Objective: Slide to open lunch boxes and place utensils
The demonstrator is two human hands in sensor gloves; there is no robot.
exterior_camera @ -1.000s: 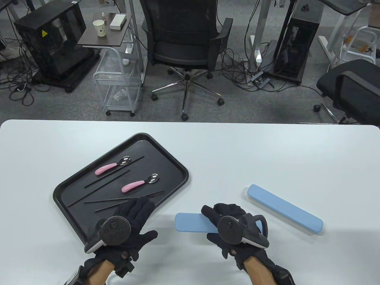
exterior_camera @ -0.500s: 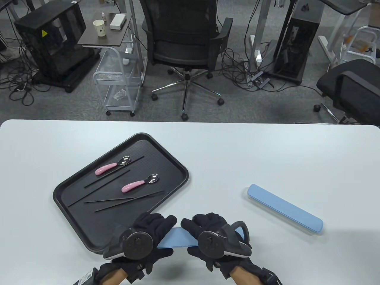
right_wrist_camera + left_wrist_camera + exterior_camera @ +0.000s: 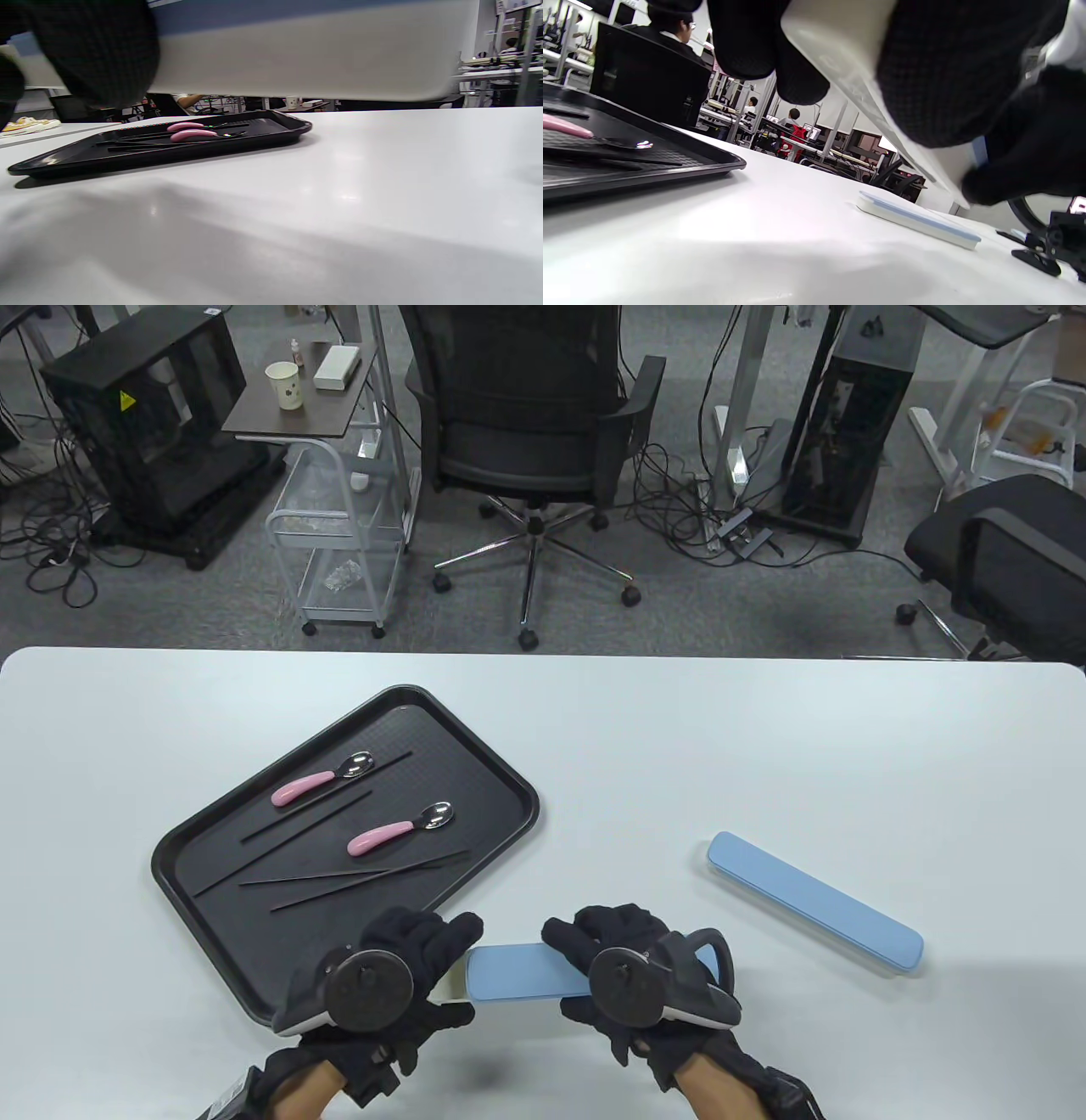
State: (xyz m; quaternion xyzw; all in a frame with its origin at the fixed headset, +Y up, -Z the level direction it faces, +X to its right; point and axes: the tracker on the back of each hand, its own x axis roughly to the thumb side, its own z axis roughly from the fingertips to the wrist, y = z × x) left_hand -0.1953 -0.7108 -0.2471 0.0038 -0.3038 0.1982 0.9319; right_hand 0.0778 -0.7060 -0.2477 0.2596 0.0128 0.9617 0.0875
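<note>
A long lunch box with a blue lid is held just above the table between both hands. My left hand grips its white base at the left end. My right hand grips the lid and right part. The lid sits shifted right, so a strip of the base shows. The left wrist view shows my fingers around the base. The box fills the top of the right wrist view. Two pink-handled spoons and black chopsticks lie in the black tray.
A second, shut blue lunch box lies at the right of the white table; it also shows in the left wrist view. The tray shows in the right wrist view. Office chairs and carts stand beyond the far edge.
My left hand came off the tray's corner and took the box's left end. Both hands lifted the box and the lid slid right, baring the white base at the left.
</note>
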